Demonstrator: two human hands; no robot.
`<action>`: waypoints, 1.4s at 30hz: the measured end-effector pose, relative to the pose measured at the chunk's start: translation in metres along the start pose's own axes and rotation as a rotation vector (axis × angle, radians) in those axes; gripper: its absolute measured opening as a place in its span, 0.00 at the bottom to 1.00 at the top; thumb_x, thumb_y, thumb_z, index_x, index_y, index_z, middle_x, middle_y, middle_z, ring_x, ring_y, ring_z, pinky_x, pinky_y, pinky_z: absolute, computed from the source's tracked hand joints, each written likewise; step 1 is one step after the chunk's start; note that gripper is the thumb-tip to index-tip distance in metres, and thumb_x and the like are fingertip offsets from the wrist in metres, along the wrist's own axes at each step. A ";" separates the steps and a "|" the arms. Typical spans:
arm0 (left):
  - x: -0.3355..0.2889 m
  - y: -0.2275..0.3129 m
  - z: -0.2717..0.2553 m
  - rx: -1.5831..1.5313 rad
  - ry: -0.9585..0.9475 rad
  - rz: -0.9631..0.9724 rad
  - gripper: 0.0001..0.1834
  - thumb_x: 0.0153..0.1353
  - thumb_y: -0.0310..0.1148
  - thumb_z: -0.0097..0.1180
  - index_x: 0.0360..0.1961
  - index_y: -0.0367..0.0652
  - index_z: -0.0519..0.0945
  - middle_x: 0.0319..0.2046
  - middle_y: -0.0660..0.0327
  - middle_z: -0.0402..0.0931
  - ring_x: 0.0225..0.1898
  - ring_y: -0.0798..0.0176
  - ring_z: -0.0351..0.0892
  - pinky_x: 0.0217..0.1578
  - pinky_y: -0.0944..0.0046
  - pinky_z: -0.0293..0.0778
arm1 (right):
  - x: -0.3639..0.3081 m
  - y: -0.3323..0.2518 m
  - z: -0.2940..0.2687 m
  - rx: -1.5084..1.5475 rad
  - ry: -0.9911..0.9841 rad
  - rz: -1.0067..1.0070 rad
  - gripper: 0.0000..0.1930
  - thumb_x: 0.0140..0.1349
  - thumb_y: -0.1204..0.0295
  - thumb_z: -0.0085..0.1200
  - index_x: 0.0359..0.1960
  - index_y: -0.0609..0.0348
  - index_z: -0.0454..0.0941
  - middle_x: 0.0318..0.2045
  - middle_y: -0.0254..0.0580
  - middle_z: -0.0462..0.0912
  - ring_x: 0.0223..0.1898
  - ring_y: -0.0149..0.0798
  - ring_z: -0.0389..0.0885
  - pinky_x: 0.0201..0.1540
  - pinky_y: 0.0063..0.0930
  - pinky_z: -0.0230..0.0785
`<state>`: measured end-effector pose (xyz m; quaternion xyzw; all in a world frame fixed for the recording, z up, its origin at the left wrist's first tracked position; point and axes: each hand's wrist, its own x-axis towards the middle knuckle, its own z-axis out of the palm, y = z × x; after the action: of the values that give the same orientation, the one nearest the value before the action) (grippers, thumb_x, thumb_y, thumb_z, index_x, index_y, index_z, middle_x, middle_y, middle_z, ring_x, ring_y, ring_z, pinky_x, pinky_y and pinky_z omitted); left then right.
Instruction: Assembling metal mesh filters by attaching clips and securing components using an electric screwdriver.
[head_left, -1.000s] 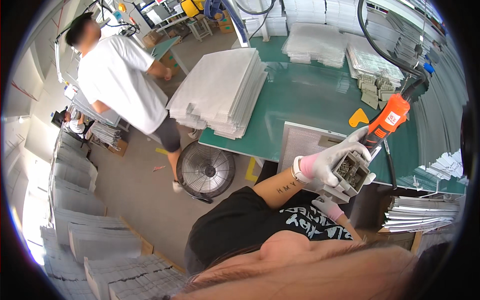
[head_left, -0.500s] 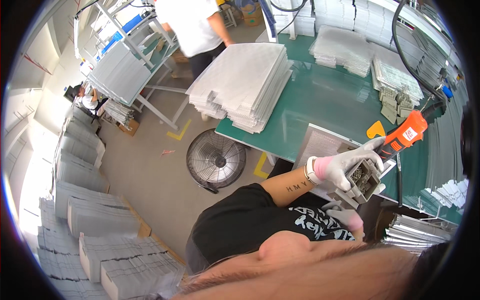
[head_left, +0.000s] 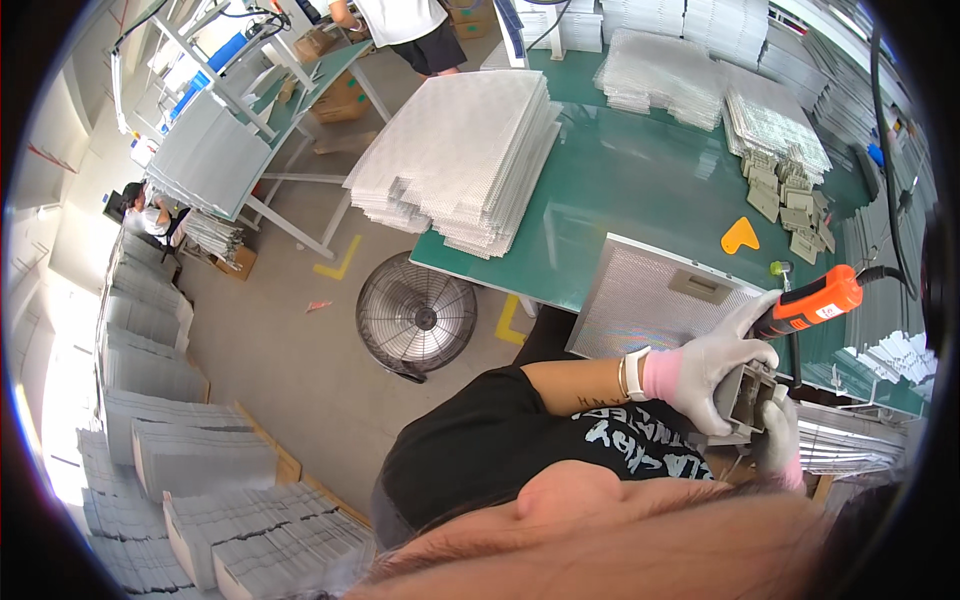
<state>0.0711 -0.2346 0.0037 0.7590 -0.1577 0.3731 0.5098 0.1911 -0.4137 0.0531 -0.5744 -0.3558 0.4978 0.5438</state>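
My left hand, in a white glove with a pink cuff, is closed round a small grey open-topped box. Small metal pieces showed inside the box a moment ago; its inside is now dark and partly covered. At the box's right edge, my gloved right hand has its fingers bent against the rim. An orange and black power screwdriver lies just beyond my left fingers, its cable running off right. Left of the hands, a perforated metal panel with a small recessed plate rests at the table's near edge.
On the green table are a tall stack of mesh sheets, a yellow scraper-like piece and loose grey plates. A floor fan stands left of the table. A person is at the back.
My right hand has risen from below to the box's right edge. The box has moved slightly down and right with my left hand. The view has shifted, uncovering more of the panel.
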 end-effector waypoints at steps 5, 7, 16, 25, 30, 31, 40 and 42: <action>-0.003 0.001 0.016 0.014 0.050 0.027 0.45 0.31 0.48 0.77 0.53 0.44 0.73 0.70 0.26 0.44 0.70 0.23 0.49 0.68 0.41 0.53 | -0.014 -0.028 -0.011 -0.162 0.064 0.340 0.22 0.58 0.63 0.60 0.51 0.63 0.75 0.32 0.36 0.82 0.29 0.27 0.80 0.29 0.19 0.72; -0.001 0.003 0.020 0.023 0.024 0.040 0.47 0.30 0.49 0.77 0.54 0.45 0.72 0.70 0.26 0.42 0.70 0.22 0.48 0.69 0.41 0.51 | -0.020 -0.047 -0.006 -0.171 0.058 0.377 0.21 0.57 0.63 0.61 0.49 0.62 0.75 0.28 0.34 0.80 0.25 0.26 0.78 0.24 0.18 0.68; -0.007 0.011 0.041 0.091 0.080 0.083 0.47 0.32 0.48 0.76 0.56 0.42 0.71 0.71 0.25 0.38 0.73 0.20 0.37 0.71 0.38 0.41 | -0.019 -0.077 -0.006 -0.211 -0.065 0.599 0.21 0.51 0.68 0.66 0.45 0.63 0.78 0.26 0.34 0.80 0.23 0.27 0.76 0.25 0.21 0.67; -0.015 -0.001 0.045 0.095 0.062 0.052 0.50 0.32 0.45 0.74 0.60 0.41 0.70 0.73 0.29 0.35 0.75 0.33 0.45 0.73 0.50 0.43 | -0.012 -0.062 -0.006 -0.316 -0.040 0.479 0.19 0.52 0.71 0.68 0.48 0.55 0.83 0.27 0.27 0.81 0.24 0.23 0.76 0.24 0.19 0.67; -0.007 -0.001 0.048 0.170 0.208 0.099 0.45 0.33 0.48 0.77 0.55 0.44 0.73 0.71 0.34 0.41 0.73 0.30 0.41 0.71 0.37 0.34 | -0.003 -0.057 -0.006 -0.627 0.023 0.461 0.19 0.47 0.70 0.71 0.42 0.60 0.82 0.29 0.33 0.83 0.28 0.26 0.78 0.31 0.25 0.73; -0.009 0.001 0.046 0.235 0.198 0.089 0.45 0.33 0.49 0.76 0.54 0.44 0.74 0.68 0.36 0.45 0.71 0.32 0.44 0.71 0.36 0.34 | -0.001 -0.066 -0.001 -0.613 0.070 0.579 0.20 0.46 0.71 0.70 0.41 0.62 0.81 0.30 0.35 0.84 0.31 0.28 0.80 0.34 0.27 0.75; -0.002 0.000 0.056 0.283 0.279 0.232 0.41 0.28 0.50 0.74 0.48 0.44 0.77 0.48 0.53 0.70 0.59 0.46 0.64 0.70 0.34 0.37 | -0.007 -0.049 -0.006 -0.543 0.090 0.515 0.21 0.44 0.73 0.72 0.42 0.60 0.82 0.33 0.38 0.86 0.34 0.31 0.82 0.40 0.28 0.76; 0.001 0.006 0.045 0.305 0.059 0.172 0.40 0.30 0.49 0.74 0.47 0.44 0.78 0.46 0.55 0.74 0.56 0.47 0.69 0.70 0.31 0.36 | -0.007 -0.050 -0.005 -0.591 0.084 0.498 0.20 0.44 0.72 0.72 0.42 0.60 0.82 0.33 0.38 0.86 0.34 0.30 0.82 0.40 0.28 0.76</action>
<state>0.0860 -0.2768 -0.0006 0.7999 -0.1486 0.4573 0.3592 0.2006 -0.4141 0.1032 -0.7949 -0.3108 0.4670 0.2314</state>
